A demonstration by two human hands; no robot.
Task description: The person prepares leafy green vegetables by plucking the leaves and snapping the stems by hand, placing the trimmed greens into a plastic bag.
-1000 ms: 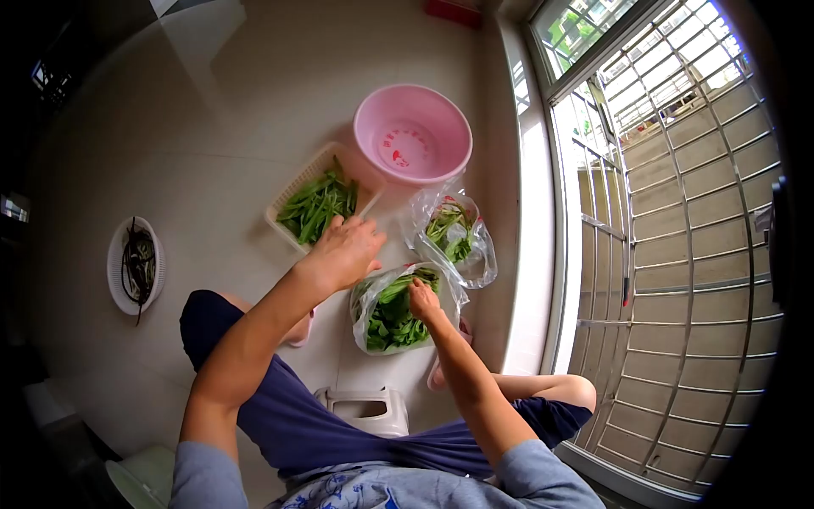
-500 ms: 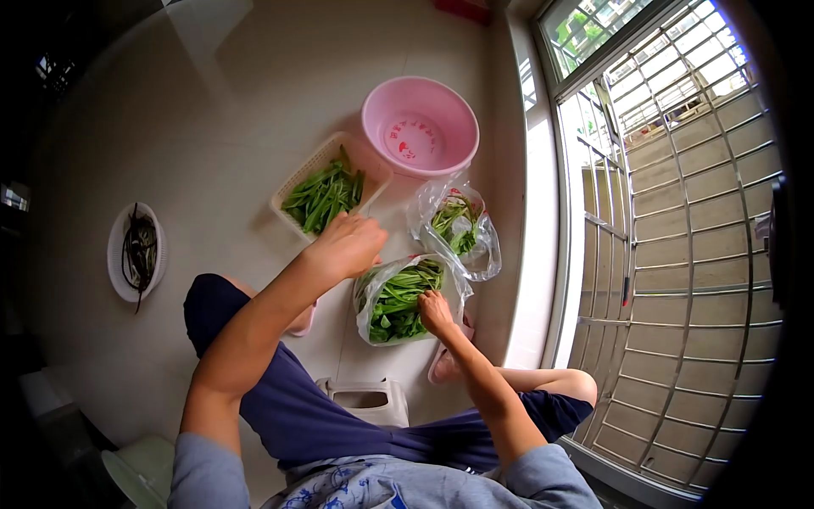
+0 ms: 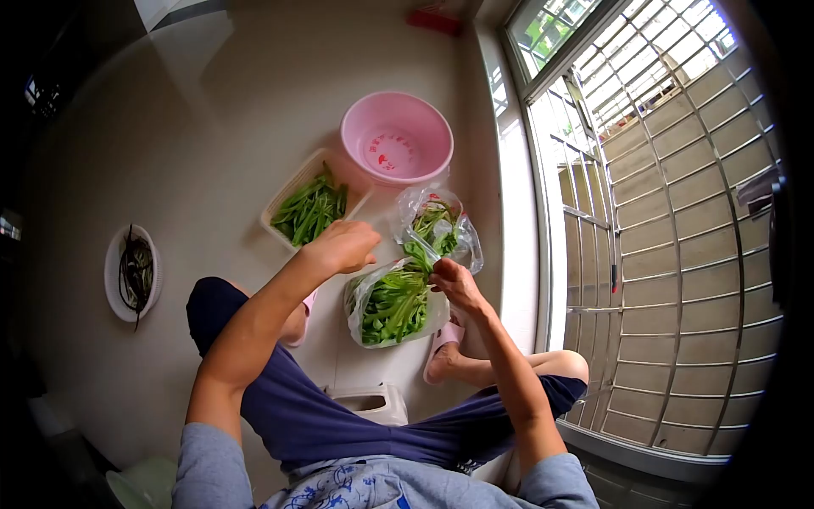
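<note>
My left hand (image 3: 346,246) is closed, just above the near right corner of a cream basket (image 3: 356,204) that holds cut green stems (image 3: 310,210). Whatever its fingers may hold is hidden. Over the right side of a clear plastic bag (image 3: 359,299) full of leafy greens (image 3: 392,312), my right hand (image 3: 455,284) pinches a leafy green sprig (image 3: 417,256). The sprig's leaves point up and to the left. Behind that hand lies a second clear plastic bag (image 3: 471,246) with some stems and leaves (image 3: 434,219) in it.
A pink basin (image 3: 411,170) stands beyond the basket. Far left is a white oval basket (image 3: 112,265) with dark, thin pods (image 3: 136,267). A stool (image 3: 386,405) is between my legs. A window with metal bars (image 3: 644,246) runs along the right.
My right hand has risen from the greens in the bag, now with a sprig in its fingers. My left hand remains closed near the basket. The view has shifted slightly.
</note>
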